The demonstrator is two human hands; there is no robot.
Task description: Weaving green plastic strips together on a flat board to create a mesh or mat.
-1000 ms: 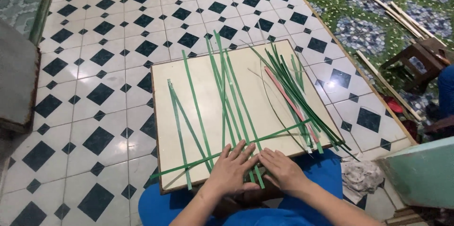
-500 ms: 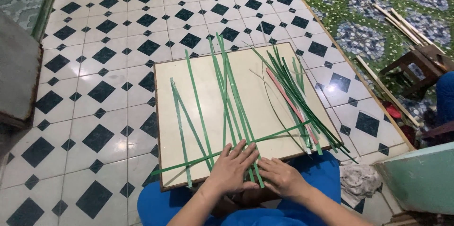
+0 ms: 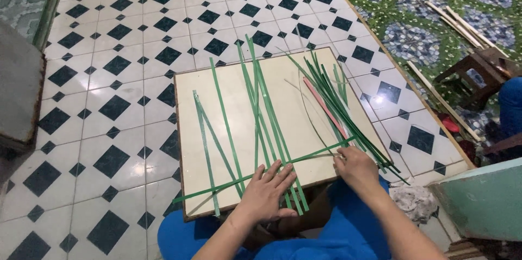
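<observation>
Near edge first: the left hand point(image 3: 266, 195) lies flat, fingers spread wide, pinning the upright green strips point(image 3: 261, 107) against the crossing strip point(image 3: 255, 175) at the board's point(image 3: 190, 97) front rim. The right hand point(image 3: 356, 167) has fingers curled narrow, pinching that crossing strip's end near the right edge. Beyond, a loose bundle point(image 3: 331, 99) fans toward the far corner; open tiled floor point(image 3: 109, 75) all round.
</observation>
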